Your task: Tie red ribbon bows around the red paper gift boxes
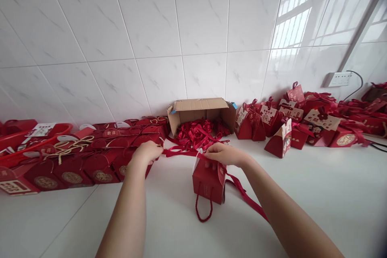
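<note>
A small red gift box (208,183) stands on the white table in front of me, its dark red cord handle (204,220) hanging down the near side. A red ribbon (181,153) runs across the top of the box. My left hand (148,153) pinches the ribbon's left end, out to the left of the box. Over the box top lies my right hand (222,154), its fingers closed on the ribbon there; the fingertips are partly hidden. The ribbon's other length trails from the box down to the right, below my right forearm.
An open cardboard carton (201,105) with red ribbons stands against the tiled wall. Rows of red boxes (101,169) and a red basin (65,130) are at left. Finished-looking red boxes (323,123) with tags crowd the right. A power socket (338,79) with a black cable is on the wall.
</note>
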The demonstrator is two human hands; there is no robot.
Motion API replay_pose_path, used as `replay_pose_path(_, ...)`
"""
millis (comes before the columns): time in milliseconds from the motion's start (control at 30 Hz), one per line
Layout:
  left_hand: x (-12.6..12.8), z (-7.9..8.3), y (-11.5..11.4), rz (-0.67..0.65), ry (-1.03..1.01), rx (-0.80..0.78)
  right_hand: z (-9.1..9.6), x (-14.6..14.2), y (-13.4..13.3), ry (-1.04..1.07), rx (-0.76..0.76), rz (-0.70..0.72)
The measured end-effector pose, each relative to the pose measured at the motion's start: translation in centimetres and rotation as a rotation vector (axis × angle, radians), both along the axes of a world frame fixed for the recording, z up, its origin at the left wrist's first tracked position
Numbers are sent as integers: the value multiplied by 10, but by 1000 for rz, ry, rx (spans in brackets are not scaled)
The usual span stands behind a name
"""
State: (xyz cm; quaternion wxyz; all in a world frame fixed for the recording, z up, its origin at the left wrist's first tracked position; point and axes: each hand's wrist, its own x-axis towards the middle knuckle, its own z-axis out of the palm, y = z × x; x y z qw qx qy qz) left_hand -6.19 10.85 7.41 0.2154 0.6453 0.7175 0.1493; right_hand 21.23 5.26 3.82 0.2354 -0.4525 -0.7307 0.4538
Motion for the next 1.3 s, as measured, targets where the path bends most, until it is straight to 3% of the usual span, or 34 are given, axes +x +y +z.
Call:
replay_pose_path(67,-13,3,4,106,12,122,1,0,-1,1,-5,1)
replay_pose_path(133,-14,11,-1,117,-17,240,2,-1,-2,3,-6,1)
replay_pose_path(233,5,26,-22,-64,-127,281,5,-2,-3,13,6,-19)
replay_pose_path(367,38,37,-55,-443,-224,8,19,3,-8,65,118,-193)
replay_pose_path(433,46,30,-63,-496,-182,-142,29,10,-19,115,209,-344)
replay_pose_path(533,46,7,-65,-502,-155,-297,37,22,-50,178,285,-478)
replay_pose_path(600,44,-10,-64,-494,-169,-366,30,28,-76,206,226,-423)
replay_pose_path(700,46,-31,-62,-480,-252,-423,-2,32,-107,279,-130,-201)
replay_pose_path(733,49,-36,-62,-471,-297,-426,-15,31,-112,329,-246,-225)
replay_pose_path(800,55,-43,-62,-436,-423,-387,-39,29,-115,399,-316,-312)
replay_pose_path(900,65,-49,-62,-359,-691,-243,-61,24,-107,599,-282,-499)
replay_pose_path(1033,73,-49,-62,-246,-1077,-95,-63,18,-86,950,-190,-693)
replay_pose_path(1300,84,-40,-65,48,-1556,-3,-49,25,-68,1359,-106,-748)
